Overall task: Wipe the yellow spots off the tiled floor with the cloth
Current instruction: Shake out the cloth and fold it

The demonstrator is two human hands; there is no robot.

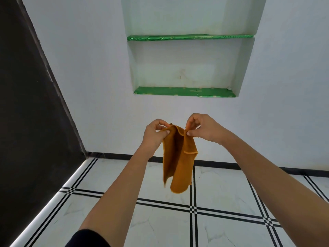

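Note:
An orange-brown cloth (178, 163) hangs in the air in front of me, folded loosely along its length. My left hand (154, 135) pinches its top left corner and my right hand (204, 128) pinches its top right corner, the two hands close together. Below lies the white marble-look tiled floor (222, 189) with black double lines between the tiles. No yellow spots show on the part of the floor that I can see.
A white wall (99, 86) stands ahead with a recessed niche holding two green-lined shelves (185, 91). A black wall (26, 122) runs along the left. A black skirting strip (249, 166) borders the floor.

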